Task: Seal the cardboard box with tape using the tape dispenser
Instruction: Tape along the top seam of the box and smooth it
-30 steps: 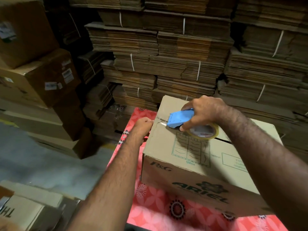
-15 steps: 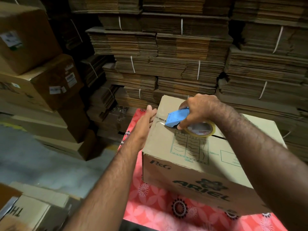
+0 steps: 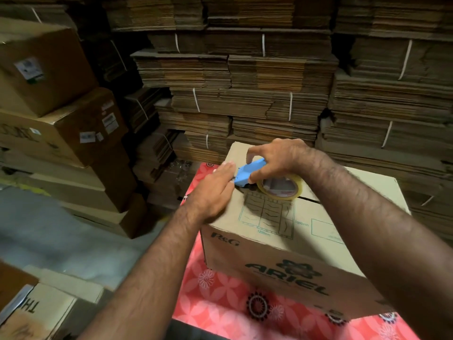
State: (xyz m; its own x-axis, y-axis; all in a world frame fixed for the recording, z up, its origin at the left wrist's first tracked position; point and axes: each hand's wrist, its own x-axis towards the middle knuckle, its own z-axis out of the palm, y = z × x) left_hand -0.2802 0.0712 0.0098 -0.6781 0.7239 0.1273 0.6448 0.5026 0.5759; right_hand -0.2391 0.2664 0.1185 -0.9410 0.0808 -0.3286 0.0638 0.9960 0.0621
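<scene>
Head view: bundled stacks of flattened cardboard (image 3: 245, 94) are filling the background, each bundle bound with a pale strap. Closed cartons (image 3: 61, 123) are standing piled at the left, several carrying white labels. A table (image 3: 220, 298) covered in a red floral cloth is carrying the cardboard box (image 3: 294, 241), which is sitting near the table's far left part. The box is showing green "ARIEL" and "P&G" print on its near side, and a dark gap between its top flaps is running off to the right from under the tape roll.

The left hand (image 3: 215, 190) is lying flat with straight fingers, pressing on the box's top left edge; it is grasping nothing. Its fingertips are lying just beside the nose of the tape dispenser (image 3: 250, 173).

The right hand (image 3: 274, 160) is grasping the blue tape dispenser from above, with the fingers curled round its body. The dispenser is resting on the box top at the left end of the flap seam, nose toward the left edge. The tape roll (image 3: 282, 187), clear with a pale rim, is sitting at the dispenser's rear, touching the box top.
</scene>
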